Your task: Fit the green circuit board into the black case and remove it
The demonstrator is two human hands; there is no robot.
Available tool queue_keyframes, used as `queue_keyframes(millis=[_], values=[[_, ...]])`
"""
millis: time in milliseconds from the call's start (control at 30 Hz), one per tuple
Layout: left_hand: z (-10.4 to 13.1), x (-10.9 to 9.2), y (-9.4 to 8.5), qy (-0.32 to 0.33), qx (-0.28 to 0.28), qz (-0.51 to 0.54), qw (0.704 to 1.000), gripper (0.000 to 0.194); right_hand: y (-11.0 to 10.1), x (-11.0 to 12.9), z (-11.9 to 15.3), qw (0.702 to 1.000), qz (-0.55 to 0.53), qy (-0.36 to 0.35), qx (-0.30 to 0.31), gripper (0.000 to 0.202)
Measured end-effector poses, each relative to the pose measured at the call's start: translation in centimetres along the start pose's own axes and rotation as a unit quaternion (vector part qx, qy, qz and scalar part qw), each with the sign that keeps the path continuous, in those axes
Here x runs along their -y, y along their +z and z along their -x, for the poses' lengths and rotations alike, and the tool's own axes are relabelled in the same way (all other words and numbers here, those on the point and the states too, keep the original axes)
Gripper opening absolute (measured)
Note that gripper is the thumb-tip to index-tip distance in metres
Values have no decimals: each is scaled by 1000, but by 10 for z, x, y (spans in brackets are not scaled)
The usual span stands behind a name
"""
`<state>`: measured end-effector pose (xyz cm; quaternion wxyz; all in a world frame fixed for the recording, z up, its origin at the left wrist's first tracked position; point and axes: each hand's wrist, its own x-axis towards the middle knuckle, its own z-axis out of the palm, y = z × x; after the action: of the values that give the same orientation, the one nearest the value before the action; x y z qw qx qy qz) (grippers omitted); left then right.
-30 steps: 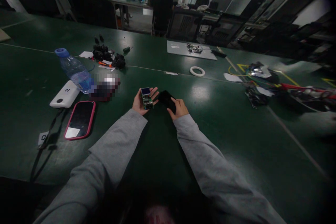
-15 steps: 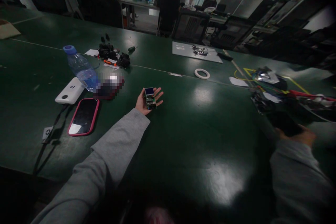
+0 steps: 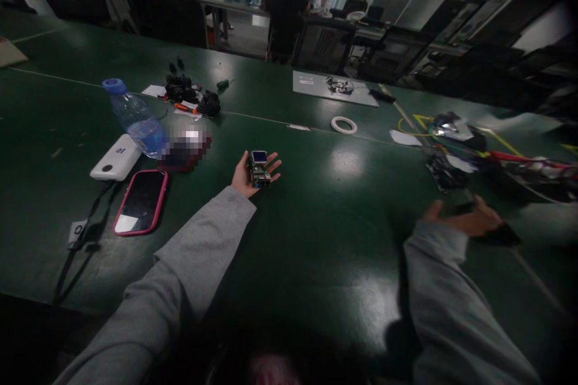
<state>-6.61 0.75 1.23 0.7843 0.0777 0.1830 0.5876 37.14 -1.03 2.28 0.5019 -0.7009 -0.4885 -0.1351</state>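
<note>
My left hand (image 3: 244, 177) lies palm up with its fingers spread, bearing a small green circuit board (image 3: 261, 177) with a little screen and metal ports. The board rests on the palm, held by the thumb side. At the right, my right hand (image 3: 469, 219) is smeared by motion above the table. It grips a flat black object (image 3: 503, 236), phone-like in shape, whose details are too blurred to make out. A tangle of coloured wires (image 3: 510, 162) and black parts (image 3: 445, 171) lies just beyond this hand.
Left of my left arm lie a pink-cased phone (image 3: 141, 201), a white power bank (image 3: 116, 158) with a cable, and a tilted water bottle (image 3: 135, 120). Farther off are black parts (image 3: 180, 89), a screwdriver (image 3: 223, 84), a white tape ring (image 3: 344, 126) and a grey board (image 3: 311, 85). People sit behind.
My right hand has moved left with the flat black object and turned. My left hand still bears the circuit board in nearly the same place. The view has shifted slightly.
</note>
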Motion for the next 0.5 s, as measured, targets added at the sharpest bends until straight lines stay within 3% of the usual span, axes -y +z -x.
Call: queue_keyframes(millis=[67,133,167,233,300,400,500], values=[[1,1,1,-3,-3,1,1000,50,27,33,29,993,-6,-115,34,72],[1,1,2,-5,-9,-1,1000,51,51,83,70,974,-48,-204,85,59],[1,1,2,-5,-14,-4,1000,52,60,112,93,956,-75,-248,139,51],[1,1,1,-7,-21,-12,1000,55,71,169,139,890,-130,-324,292,39],[0,1,0,-27,-15,-20,999,60,74,213,174,850,-168,-352,353,38],[0,1,-2,-73,15,-29,997,67,75,245,194,840,-186,-371,350,43],[1,2,-3,-58,18,-34,998,65,83,244,184,850,-184,-354,345,46]])
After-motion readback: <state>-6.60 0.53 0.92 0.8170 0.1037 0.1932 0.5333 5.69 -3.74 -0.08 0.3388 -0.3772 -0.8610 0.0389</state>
